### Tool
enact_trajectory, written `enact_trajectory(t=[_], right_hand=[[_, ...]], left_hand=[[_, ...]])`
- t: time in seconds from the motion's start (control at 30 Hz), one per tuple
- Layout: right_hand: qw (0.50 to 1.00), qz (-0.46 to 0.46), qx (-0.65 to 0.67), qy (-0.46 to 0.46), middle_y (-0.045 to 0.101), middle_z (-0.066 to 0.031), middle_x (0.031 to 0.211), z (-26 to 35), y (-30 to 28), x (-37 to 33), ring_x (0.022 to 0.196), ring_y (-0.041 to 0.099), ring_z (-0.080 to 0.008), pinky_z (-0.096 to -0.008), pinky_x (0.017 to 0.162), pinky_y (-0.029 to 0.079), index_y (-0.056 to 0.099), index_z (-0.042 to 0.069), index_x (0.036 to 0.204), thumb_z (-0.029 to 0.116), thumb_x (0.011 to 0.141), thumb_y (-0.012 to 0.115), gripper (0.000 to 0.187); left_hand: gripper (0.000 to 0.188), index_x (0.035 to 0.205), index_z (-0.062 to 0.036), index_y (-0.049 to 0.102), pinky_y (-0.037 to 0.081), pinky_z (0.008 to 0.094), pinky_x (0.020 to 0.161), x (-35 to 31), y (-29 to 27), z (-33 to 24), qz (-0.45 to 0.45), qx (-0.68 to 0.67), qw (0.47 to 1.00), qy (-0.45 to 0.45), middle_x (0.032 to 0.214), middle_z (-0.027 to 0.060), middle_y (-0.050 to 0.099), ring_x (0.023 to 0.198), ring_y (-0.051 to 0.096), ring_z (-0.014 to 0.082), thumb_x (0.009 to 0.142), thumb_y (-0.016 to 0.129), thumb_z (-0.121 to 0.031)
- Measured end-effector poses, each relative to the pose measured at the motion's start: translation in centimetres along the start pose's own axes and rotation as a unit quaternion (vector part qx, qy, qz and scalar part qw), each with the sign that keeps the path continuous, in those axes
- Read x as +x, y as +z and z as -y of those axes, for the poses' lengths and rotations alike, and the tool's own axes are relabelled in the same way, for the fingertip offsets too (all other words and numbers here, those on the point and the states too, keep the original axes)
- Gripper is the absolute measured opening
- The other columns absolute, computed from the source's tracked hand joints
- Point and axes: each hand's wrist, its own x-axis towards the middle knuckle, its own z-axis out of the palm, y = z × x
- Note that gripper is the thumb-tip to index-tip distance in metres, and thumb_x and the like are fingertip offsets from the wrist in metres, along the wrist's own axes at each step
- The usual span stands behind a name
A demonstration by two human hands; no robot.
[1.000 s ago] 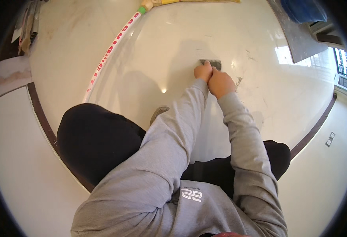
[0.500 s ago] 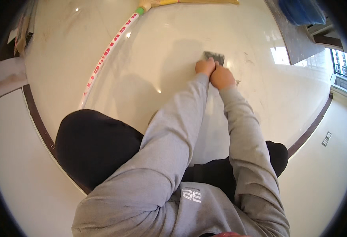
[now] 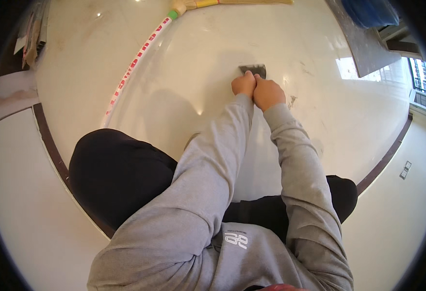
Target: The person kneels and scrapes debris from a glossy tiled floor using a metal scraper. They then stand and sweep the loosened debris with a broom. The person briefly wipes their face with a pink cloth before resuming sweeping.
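Note:
A scraper (image 3: 258, 70) with a wide, dark metal blade lies against the glossy cream floor (image 3: 213, 43). Both hands are closed around its handle, which their fingers cover. My left hand (image 3: 244, 85) is on the left side of the grip, thumb pointing toward the blade. Pressed against it from the right is my right hand (image 3: 269, 94). Dark smudges (image 3: 292, 101) mark the floor just right of my right hand.
A broom with a white, red-lettered handle (image 3: 138, 60) lies to the left, its head (image 3: 237, 2) at the far edge. At far right stand a board (image 3: 351, 39) and a blue bucket (image 3: 370, 12). Cardboard pieces (image 3: 33, 39) lean far left. Dark baseboards (image 3: 387, 153) edge the walls.
Both hands and the scraper have shifted a little to the left. The blade has turned and now lies more nearly crosswise. My grip has stayed closed.

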Motion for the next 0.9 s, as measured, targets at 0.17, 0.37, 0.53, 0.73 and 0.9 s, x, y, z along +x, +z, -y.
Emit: enact_trajectory(t=[0.17, 0.37, 0.53, 0.73, 0.9], right_hand=[[0.998, 0.036, -0.046, 0.008, 0.067, -0.0132, 0.099, 1.4, 0.0, -2.1, 0.092, 0.066, -0.0312, -0.0421, 0.075, 0.054, 0.06, 0.008, 0.11, 0.022, 0.097, 0.037, 0.03], [0.998, 0.06, -0.032, 0.007, 0.067, -0.015, 0.105, 2.6, -0.4, -1.6, 0.096, 0.066, -0.0316, -0.0431, 0.078, 0.054, 0.057, 0.007, 0.116, 0.022, 0.095, 0.038, 0.032], [0.994, 0.049, 0.061, 0.077, 0.068, -0.0174, 0.103, 0.7, 0.9, -2.8, 0.098, 0.065, -0.0341, -0.0434, 0.081, 0.053, 0.054, 0.009, 0.123, 0.023, 0.094, 0.04, 0.035], [0.959, -0.1, 0.264, 0.038, 0.064, -0.0213, 0.111, -4.9, 1.3, -1.9, 0.102, 0.062, -0.0386, -0.0455, 0.088, 0.05, 0.047, 0.015, 0.137, 0.02, 0.086, 0.051, 0.051], [0.916, -0.158, 0.338, 0.147, 0.065, -0.0265, 0.09, -13.4, -3.9, -2.5, 0.082, 0.066, -0.0367, -0.0432, 0.073, 0.052, 0.055, -0.002, 0.115, 0.03, 0.076, 0.062, 0.051]], left_hand=[[0.058, 0.084, 0.0061, 0.069, 0.044, 0.0457, 0.092, 2.9, 1.2, 4.7, 0.044, 0.169, 0.981, 0.089, 0.092, 0.0285, 0.066, 0.096, 0.062, 0.0426, 0.085, 0.04, -0.044], [0.037, 0.074, 0.0009, 0.064, 0.045, 0.0451, 0.073, 5.6, 1.1, 6.5, 0.044, 0.07, 0.992, 0.097, 0.077, 0.0216, 0.065, 0.073, 0.06, 0.0342, 0.085, 0.06, -0.034], [0.026, 0.092, -0.0013, 0.059, 0.049, 0.049, 0.071, 2.4, 0.7, 4.4, 0.042, 0.175, 0.982, 0.063, 0.079, 0.0184, 0.065, 0.069, 0.062, 0.0338, 0.091, 0.053, -0.027], [0.025, 0.094, -0.0051, 0.061, 0.051, 0.0336, 0.055, -1.9, -0.2, -3.6, 0.272, -0.128, 0.951, -0.078, 0.082, 0.0084, 0.066, 0.059, 0.06, 0.0174, 0.094, 0.055, -0.029], [0.018, 0.087, -0.0031, 0.064, 0.054, 0.0337, 0.051, -0.7, -2.3, -14.9, 0.315, 0.331, 0.88, 0.125, 0.083, 0.0092, 0.07, 0.062, 0.066, 0.0173, 0.085, 0.061, -0.021]])
